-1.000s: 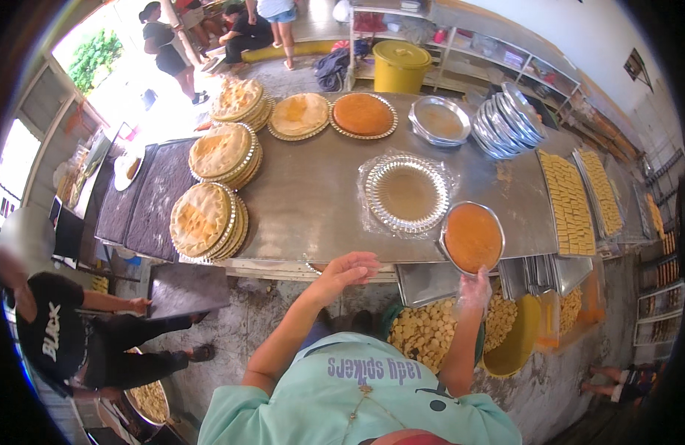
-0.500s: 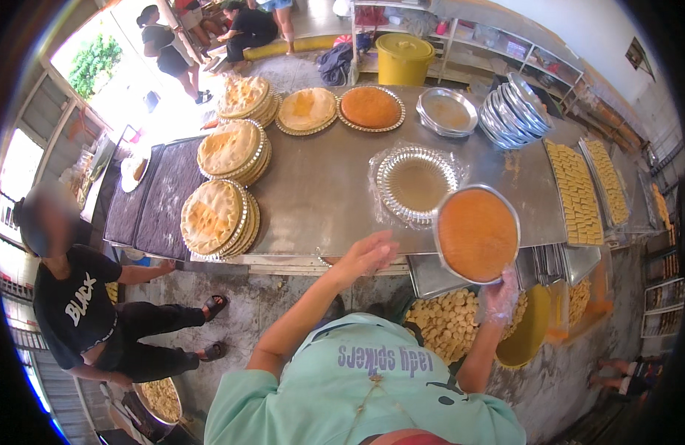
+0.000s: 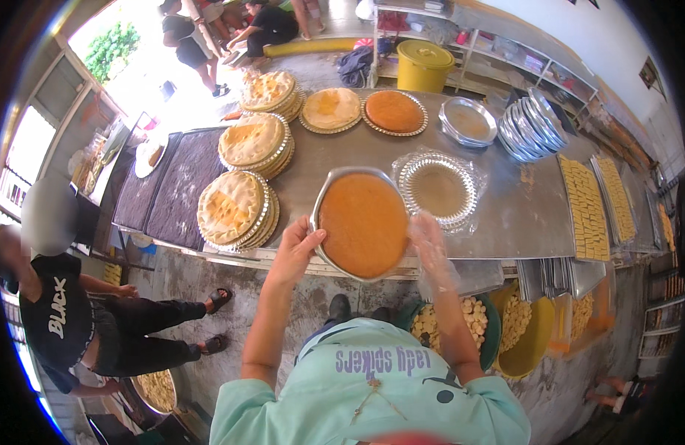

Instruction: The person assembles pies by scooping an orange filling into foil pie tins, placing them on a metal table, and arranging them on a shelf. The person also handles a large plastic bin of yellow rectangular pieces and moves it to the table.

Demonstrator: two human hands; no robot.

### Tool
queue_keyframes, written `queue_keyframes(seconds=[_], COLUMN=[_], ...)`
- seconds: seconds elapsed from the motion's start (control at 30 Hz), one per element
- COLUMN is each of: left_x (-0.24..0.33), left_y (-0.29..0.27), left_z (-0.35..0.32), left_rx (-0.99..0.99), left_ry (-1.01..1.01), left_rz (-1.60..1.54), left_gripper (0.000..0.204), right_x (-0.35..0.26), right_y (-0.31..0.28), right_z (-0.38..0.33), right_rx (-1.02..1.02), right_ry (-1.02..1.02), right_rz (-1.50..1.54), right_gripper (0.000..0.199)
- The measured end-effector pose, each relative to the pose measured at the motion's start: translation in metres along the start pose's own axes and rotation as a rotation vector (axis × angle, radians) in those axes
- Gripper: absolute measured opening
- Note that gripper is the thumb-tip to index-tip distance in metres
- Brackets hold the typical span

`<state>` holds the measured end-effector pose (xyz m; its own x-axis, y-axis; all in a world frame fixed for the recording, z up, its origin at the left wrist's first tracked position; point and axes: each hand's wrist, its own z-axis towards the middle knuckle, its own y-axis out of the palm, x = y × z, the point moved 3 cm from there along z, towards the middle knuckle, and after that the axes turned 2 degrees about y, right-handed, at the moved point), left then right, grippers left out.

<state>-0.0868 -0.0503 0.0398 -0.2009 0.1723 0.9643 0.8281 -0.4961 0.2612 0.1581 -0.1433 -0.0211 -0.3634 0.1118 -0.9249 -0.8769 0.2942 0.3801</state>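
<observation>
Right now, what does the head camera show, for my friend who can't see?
Both hands, left hand and gloved right hand, hold a round tin of orange filling above a metal table. Stacked pies sit left of it.

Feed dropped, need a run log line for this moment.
left hand: gripping pan rim | right hand: gloved, on rim | orange-filled pan: held over steel table edge
</observation>
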Motion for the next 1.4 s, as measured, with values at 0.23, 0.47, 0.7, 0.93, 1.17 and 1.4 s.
queue_keyframes(seconds=[0.23, 0.47, 0.7, 0.93, 1.17, 1.4], left_x=[0.021, 0.018, 0.019, 0.013, 0.009, 0.004], left_y=[0.032, 0.035, 0.046, 0.059, 0.06, 0.061], left_z=[-0.011, -0.003, 0.008, 0.026, 0.038, 0.046], left_rx=[0.092, 0.13, 0.078, -0.028, -0.014, -0.037], left_ry=[0.316, 0.281, 0.253, 0.237, 0.291, 0.281], left_rz=[0.894, 0.977, 1.057, 1.112, 1.117, 1.122], left_gripper=[0.021, 0.023, 0.025, 0.024, 0.024, 0.023], right_x=[0.029, 0.04, 0.014, 0.015, 0.017, 0.005], right_y=[0.107, 0.108, 0.108, 0.088, 0.078, 0.074], right_z=[0.011, 0.013, 0.016, 0.028, 0.046, 0.046], right_rx=[-0.285, -0.398, -0.293, -0.184, -0.143, -0.198], right_ry=[-0.134, -0.102, -0.037, -0.072, -0.192, -0.222], right_rz=[-0.083, 0.017, -0.071, -0.12, -0.311, -0.364], right_gripper=[0.086, 0.094, 0.092, 0.094, 0.083, 0.082])
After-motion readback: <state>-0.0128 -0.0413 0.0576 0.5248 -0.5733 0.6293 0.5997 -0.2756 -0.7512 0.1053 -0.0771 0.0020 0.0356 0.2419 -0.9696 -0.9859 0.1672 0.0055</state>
